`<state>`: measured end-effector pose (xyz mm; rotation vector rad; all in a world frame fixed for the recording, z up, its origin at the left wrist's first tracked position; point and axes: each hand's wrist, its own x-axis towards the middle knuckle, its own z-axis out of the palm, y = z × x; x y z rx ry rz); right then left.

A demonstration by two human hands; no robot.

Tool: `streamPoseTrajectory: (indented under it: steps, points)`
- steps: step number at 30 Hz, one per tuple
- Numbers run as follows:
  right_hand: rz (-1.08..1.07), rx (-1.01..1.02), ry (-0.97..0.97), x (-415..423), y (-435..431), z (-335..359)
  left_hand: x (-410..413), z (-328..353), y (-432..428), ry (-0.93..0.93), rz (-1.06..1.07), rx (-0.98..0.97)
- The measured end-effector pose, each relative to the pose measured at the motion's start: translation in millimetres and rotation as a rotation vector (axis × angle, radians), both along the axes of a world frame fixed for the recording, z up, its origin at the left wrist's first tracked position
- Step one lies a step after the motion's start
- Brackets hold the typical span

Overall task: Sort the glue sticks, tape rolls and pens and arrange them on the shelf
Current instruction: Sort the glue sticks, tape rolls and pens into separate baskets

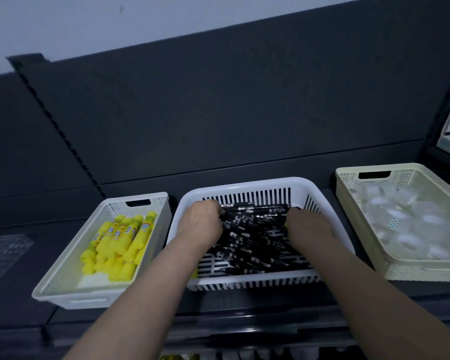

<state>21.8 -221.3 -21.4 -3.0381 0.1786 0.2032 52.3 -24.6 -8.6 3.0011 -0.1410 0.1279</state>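
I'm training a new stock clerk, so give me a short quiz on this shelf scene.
1. True or false: the pens are yellow.
2. The left hand and right hand reach into which basket: A left, B middle, C right?
3. Fill in: the cream basket on the right holds ____.
Key: 1 false; 2 B; 3 tape rolls.

Yellow glue sticks [120, 237], black pens [255, 237], white basket [244, 185]
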Motion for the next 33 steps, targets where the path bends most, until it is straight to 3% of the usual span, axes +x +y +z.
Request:
streamPoseTrajectory:
  steps: [4,7,12,23,29,33]
  points:
    - [-0.017,0.094,-0.162,-0.5,2.9,11.8,-7.3,2.9,2.8,0.031,0.042,0.093]
    - [0.095,0.252,-0.348,1.0,20.7,22.4,-14.4,7.2,4.7,0.093,0.068,0.214]
    - [0.262,0.431,-0.279,0.6,61.5,19.9,-26.2,-8.8,-0.7,0.204,0.058,0.323]
    - [0.323,0.35,-0.229,-7.7,66.6,-12.0,-26.9,-17.2,-1.5,0.234,0.118,0.34]
    - [0.337,0.356,-0.261,-8.3,61.7,-11.5,-29.8,-24.5,-1.4,0.26,0.195,0.124]
    - [0.326,0.367,-0.279,-8.3,68.7,-5.8,-35.5,-12.7,2.4,0.104,0.167,-0.093]
